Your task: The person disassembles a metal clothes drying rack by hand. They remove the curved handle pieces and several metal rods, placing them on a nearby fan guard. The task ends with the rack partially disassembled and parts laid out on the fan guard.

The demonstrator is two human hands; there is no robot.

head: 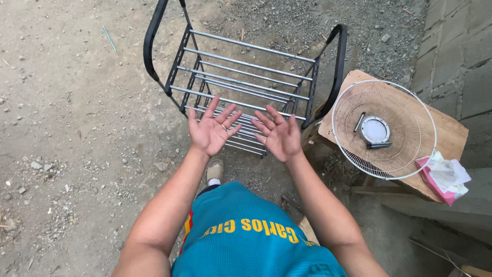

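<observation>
While left hand [209, 132] and right hand [279, 136] hover spread, palms up, holding nothing above the rack [241, 84]; fan guard [384, 128] right of rack may get knocked off its board [451, 136].

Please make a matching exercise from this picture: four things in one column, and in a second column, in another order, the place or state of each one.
Things:
1. left hand
2. metal rack
3. fan guard
4. pink packet

Places or states:
A. lies flat on the wooden board, two dark tools on it
B. open, palm up, holding nothing
C. at the board's near corner, beside the white wire grille
D. stands on the gravel ground, black frame with silver bars

Pairs: 1-B, 2-D, 3-A, 4-C
</observation>
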